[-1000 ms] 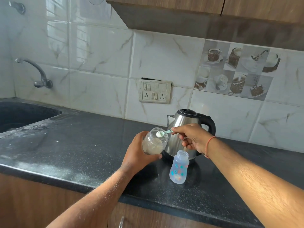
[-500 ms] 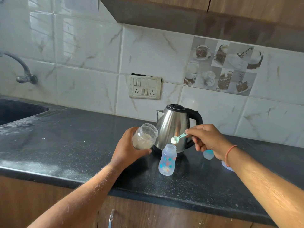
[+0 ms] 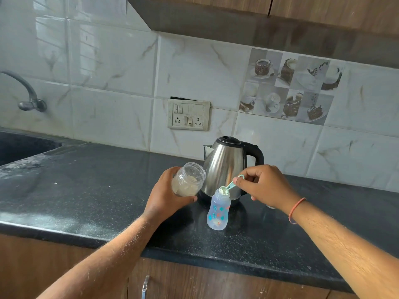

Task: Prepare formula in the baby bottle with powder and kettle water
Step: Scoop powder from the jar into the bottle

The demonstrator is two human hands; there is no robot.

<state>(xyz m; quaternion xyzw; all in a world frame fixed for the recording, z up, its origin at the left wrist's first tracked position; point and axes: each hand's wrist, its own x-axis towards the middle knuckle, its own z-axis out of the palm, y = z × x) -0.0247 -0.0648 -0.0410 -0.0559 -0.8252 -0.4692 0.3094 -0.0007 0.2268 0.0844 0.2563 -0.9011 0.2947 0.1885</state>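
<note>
Baby bottle: upright, uncapped, on worktop before kettle.
Right hand: pinches scoop over bottle mouth; powder seemingly inside.
Left hand: grips tilted open powder jar.

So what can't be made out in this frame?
- Head view: whether the steel electric kettle holds water; its black lid is shut.
- Powder already inside the clear printed baby bottle: frosted wall, too faint to judge.
- A small pale object on the black stone counter is mostly hidden behind the right hand, which holds the teal plastic scoop.
- The dark sink is cut off by the left edge.
</note>
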